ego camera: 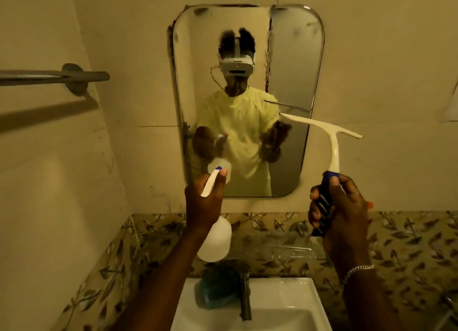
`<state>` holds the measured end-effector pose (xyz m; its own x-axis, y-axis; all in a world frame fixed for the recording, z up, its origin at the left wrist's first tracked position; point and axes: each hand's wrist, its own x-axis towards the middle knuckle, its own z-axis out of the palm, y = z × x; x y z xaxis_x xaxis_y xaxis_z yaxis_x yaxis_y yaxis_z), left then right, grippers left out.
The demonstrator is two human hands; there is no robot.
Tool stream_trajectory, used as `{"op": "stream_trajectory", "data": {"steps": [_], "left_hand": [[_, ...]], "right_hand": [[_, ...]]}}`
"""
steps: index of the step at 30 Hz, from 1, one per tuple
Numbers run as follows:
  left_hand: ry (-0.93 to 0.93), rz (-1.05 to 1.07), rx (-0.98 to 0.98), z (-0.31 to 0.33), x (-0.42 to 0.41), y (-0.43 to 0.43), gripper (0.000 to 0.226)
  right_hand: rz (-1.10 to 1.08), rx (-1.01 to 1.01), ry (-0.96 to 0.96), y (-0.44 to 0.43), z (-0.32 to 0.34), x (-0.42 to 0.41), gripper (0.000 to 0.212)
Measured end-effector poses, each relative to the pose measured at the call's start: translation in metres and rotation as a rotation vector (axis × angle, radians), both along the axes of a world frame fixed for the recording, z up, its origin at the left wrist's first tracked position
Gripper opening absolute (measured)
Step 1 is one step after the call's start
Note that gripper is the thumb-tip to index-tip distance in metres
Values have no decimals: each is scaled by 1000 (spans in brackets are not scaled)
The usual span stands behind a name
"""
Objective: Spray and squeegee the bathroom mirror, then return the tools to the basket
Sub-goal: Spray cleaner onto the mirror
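- The left hand (pixel 203 201) is raised before the lower left corner of the mirror (pixel 292 58), its grip closed round the neck of the bottle (pixel 215 241).
- The bottle is white and hangs below the fist; its blue-tipped nozzle (pixel 218 168) points at the glass, and the white trigger (pixel 209 184) runs down across the fingers. The thumb lies beside the nozzle.
- The right hand (pixel 339 206) is up at the lower right of the mirror, its grip shut on the blue handle of the squeegee (pixel 332 147).
- The squeegee's white neck rises from the fist to a long white blade (pixel 319 126). The blade is tilted, left end higher; that end lies over the mirror's right part, and the right end reaches past the frame over the wall. Whether the blade touches the glass cannot be told.
- A bracelet (pixel 358 271) sits on the right wrist.
- The mirror is a tall rounded pane on a pale tiled wall. Its left and middle parts look misted and streaked, the right strip clearer. It reflects a person in a yellow top with both tools.
- Below the hands stands a white sink (pixel 297 296) with a dark tap (pixel 245 298); a teal thing (pixel 215 293) lies just left of the tap.
- A leaf-patterned tile band (pixel 409 236) runs behind the sink.
- A metal rail (pixel 49 77) is fixed to the wall at the left.
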<state>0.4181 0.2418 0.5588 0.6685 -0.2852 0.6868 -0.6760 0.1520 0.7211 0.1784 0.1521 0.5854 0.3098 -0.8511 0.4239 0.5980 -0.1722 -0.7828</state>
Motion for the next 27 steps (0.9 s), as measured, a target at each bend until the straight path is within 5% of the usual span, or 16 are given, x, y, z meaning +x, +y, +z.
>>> {"op": "stream_trajectory", "data": {"steps": [5, 9, 16, 24, 27], "left_hand": [[128, -2, 79, -36, -5, 3, 43], [42, -143, 93, -52, -21, -5, 55], [30, -312, 115, -64, -63, -39, 39], [99, -249, 152, -89, -84, -38, 37], [140, -236, 104, -92, -76, -23, 37]], "right_hand": [[0, 0, -12, 3, 0, 0, 16], [-13, 16, -9, 7, -5, -5, 16], [-36, 35, -14, 8, -11, -20, 16], [-29, 32, 10, 12, -17, -27, 16], [-1, 49, 46, 16, -17, -16, 32]]}}
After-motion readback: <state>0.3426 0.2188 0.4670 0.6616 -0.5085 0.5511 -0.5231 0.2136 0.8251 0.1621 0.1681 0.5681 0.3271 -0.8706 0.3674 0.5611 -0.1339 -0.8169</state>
